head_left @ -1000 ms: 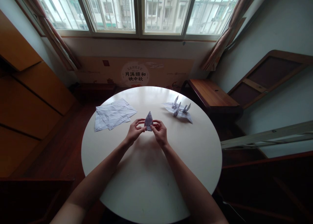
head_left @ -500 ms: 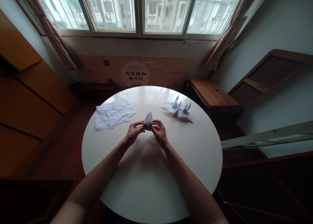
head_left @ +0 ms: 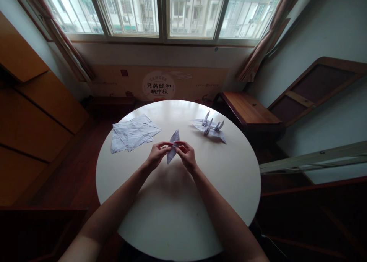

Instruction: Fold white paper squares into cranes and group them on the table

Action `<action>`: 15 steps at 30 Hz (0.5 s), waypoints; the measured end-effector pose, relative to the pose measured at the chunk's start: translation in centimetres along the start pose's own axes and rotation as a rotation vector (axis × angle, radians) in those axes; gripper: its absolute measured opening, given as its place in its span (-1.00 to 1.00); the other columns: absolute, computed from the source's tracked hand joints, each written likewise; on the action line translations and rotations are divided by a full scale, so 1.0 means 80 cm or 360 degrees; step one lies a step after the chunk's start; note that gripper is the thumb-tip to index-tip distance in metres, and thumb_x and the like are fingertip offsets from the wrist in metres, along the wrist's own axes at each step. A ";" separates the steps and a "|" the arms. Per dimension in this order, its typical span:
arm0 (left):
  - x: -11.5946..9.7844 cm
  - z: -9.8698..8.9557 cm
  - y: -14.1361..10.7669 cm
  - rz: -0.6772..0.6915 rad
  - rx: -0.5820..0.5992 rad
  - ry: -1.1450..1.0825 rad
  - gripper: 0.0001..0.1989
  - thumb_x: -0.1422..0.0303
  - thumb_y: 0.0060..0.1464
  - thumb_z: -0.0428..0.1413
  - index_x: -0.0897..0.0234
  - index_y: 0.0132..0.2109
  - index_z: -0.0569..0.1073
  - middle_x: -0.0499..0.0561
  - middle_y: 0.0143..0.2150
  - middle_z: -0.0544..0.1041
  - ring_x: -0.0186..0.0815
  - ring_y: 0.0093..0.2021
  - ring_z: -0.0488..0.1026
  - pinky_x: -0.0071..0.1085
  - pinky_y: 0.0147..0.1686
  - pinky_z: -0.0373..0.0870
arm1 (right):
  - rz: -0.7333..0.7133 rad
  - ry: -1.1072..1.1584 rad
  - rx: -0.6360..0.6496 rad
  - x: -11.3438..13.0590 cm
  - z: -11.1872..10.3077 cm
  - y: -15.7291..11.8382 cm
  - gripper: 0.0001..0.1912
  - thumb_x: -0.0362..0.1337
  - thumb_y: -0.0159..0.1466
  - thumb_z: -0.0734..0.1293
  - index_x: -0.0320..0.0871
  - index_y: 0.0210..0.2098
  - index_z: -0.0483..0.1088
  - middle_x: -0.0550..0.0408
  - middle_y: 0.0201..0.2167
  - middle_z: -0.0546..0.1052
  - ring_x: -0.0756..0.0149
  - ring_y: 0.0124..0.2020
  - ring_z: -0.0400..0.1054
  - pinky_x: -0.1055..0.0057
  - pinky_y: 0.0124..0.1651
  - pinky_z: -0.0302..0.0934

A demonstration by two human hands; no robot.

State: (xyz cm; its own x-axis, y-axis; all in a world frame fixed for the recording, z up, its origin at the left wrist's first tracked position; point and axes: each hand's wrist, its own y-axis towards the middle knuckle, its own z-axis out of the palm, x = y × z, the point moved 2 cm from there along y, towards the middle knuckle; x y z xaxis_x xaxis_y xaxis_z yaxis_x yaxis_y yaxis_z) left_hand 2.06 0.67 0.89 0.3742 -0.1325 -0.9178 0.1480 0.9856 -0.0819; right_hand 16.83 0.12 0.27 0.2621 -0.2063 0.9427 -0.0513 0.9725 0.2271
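A folded pale paper piece (head_left: 172,153), long and pointed at top and bottom, is held over the middle of the white round table (head_left: 172,223). My left hand (head_left: 158,153) pinches its left side between thumb and fingers. On its right side my right hand (head_left: 185,152) grips it the same way. Several creased paper sheets (head_left: 134,133) lie overlapping at the table's left. Folded paper cranes (head_left: 210,128) with raised points stand close together at the right.
Beyond the table's far right edge is a low wooden table (head_left: 249,108). A printed board (head_left: 114,80) leans under the window. Orange cabinets (head_left: 40,113) stand at the left, and dark wooden furniture (head_left: 321,212) at the lower right.
The paper between my hands now shows a lower point reaching down toward me, where it looked compact and folded up before. My fingers have shifted slightly on it.
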 end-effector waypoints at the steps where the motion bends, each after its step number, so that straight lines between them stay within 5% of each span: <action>1: 0.000 -0.001 0.000 0.0024 0.0009 0.0034 -0.63 0.36 -0.24 0.39 0.38 -0.22 0.56 0.08 -0.28 0.57 -0.29 -0.29 0.51 -0.40 -0.24 0.40 | -0.0008 0.0014 -0.0005 0.000 0.000 0.000 -0.67 -0.17 0.10 0.45 -0.07 -0.15 0.43 0.12 -0.33 0.50 0.34 -0.36 0.43 0.39 -0.29 0.35; 7: -0.004 0.000 -0.001 0.0160 0.0087 0.0198 -0.36 0.34 -0.16 0.37 0.29 0.09 0.35 0.11 -0.19 0.57 -0.23 -0.23 0.53 -0.33 -0.21 0.45 | -0.0044 0.0042 -0.0033 -0.002 -0.003 0.002 -0.42 -0.18 0.08 0.46 0.01 0.08 0.28 0.18 -0.32 0.46 0.34 -0.36 0.43 0.37 -0.28 0.37; 15: -0.011 0.006 -0.004 0.0245 0.0119 0.0347 -0.40 0.27 -0.11 0.35 0.30 0.08 0.36 0.09 -0.22 0.56 -0.21 -0.23 0.54 -0.35 -0.23 0.45 | -0.0053 -0.0024 -0.0001 0.002 -0.003 0.001 -0.49 -0.21 0.10 0.44 0.00 0.05 0.33 0.16 -0.31 0.44 0.36 -0.37 0.39 0.38 -0.29 0.34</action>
State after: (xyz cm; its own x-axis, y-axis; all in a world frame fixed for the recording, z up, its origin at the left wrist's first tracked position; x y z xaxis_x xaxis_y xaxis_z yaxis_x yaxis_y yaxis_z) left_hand 2.14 0.40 1.90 0.1928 0.0521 -0.9799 0.1750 0.9807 0.0866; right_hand 17.13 0.22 0.40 0.2491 -0.2405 0.9382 -0.0423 0.9651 0.2586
